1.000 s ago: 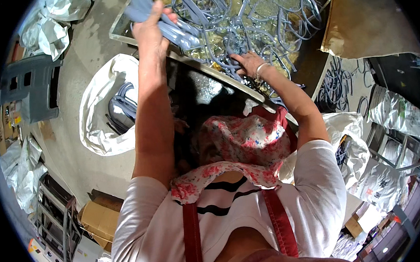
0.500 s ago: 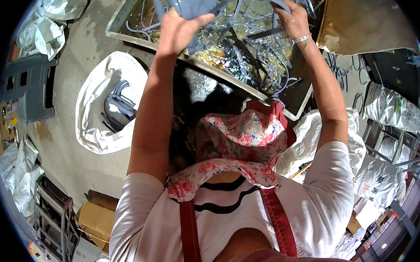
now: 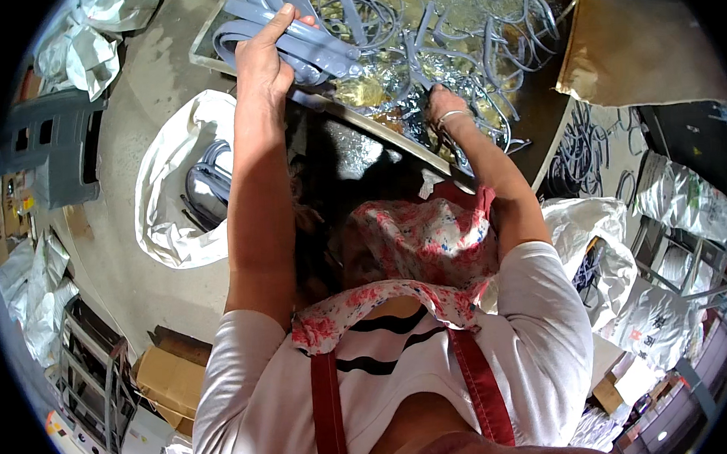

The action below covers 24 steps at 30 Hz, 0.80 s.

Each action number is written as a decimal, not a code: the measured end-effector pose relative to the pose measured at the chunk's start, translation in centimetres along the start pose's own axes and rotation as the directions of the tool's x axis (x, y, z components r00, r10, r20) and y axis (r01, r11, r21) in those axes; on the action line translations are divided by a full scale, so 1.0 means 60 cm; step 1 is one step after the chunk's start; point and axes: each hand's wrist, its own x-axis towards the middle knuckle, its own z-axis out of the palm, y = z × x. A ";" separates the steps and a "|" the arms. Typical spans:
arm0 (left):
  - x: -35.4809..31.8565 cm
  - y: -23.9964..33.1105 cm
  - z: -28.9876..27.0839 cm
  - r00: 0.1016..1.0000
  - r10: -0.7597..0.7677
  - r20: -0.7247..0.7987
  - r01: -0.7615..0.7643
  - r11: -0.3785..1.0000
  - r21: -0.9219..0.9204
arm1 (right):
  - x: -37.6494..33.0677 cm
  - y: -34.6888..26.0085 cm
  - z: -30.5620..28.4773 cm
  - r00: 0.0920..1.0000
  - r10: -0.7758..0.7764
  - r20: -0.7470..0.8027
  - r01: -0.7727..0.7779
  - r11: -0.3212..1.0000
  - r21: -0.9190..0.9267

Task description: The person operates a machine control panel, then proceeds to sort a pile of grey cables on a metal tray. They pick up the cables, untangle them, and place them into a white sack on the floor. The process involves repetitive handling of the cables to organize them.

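My left hand (image 3: 263, 61) is closed around a thick looped bundle of wet grey flexible strips (image 3: 323, 54), raised over the near left edge of a shallow metal-rimmed tank (image 3: 351, 118). Its thumb lies across the top of the bundle. My right hand (image 3: 449, 103) reaches low into the tank near its front rim, with the fingers bunched together. A single grey strip (image 3: 420, 74) runs to those fingertips, which are partly hidden. Many more loose, curled grey strips (image 3: 490, 51) lie in the shiny liquid around it.
Left of the tank, an open white sack (image 3: 155, 195) holds coiled grey strips (image 3: 209, 181). Brown sheet material (image 3: 640, 48) covers the right side. More strips (image 3: 579, 153) are heaped beside the tank, near another white sack (image 3: 598, 217). A cardboard box (image 3: 172, 385) stands lower left.
My left hand has moved left and turned the bundle sideways. My right hand has let go of the raised strip end and come down and left into the tank.
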 end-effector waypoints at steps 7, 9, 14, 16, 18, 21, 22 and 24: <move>-0.036 -0.012 0.036 0.999 0.049 -0.023 -0.032 0.881 0.471 | -0.035 0.016 -0.116 0.913 0.156 -0.378 0.022 0.904 0.427; -0.034 -0.040 0.047 0.999 0.031 -0.020 -0.019 0.900 0.436 | -0.059 -0.002 -0.181 0.851 0.283 -0.441 0.085 0.756 0.650; -0.051 -0.095 0.079 0.983 -0.184 0.012 0.171 0.935 0.311 | -0.116 -0.125 -0.237 0.749 0.085 -0.657 0.506 0.569 0.649; -0.023 -0.109 0.064 0.964 -0.249 -0.090 0.264 0.888 0.377 | -0.134 -0.165 -0.235 0.770 -0.090 -0.632 0.546 0.606 0.578; -0.038 -0.088 0.068 0.955 -0.281 -0.100 0.298 0.910 0.289 | -0.136 -0.179 -0.218 0.732 -0.302 -0.611 0.587 0.733 0.343; -0.032 -0.079 0.052 0.972 -0.220 -0.086 0.227 0.971 0.072 | -0.173 -0.177 -0.213 0.672 -0.348 -0.654 0.667 0.667 0.330; -0.031 -0.062 0.053 0.961 -0.257 -0.101 0.261 0.965 0.025 | -0.180 -0.170 -0.210 0.701 -0.292 -0.651 0.637 0.668 0.386; -0.019 -0.055 0.032 0.954 -0.289 -0.080 0.284 0.956 -0.073 | -0.179 -0.144 -0.176 0.781 -0.425 -0.458 0.625 0.541 0.563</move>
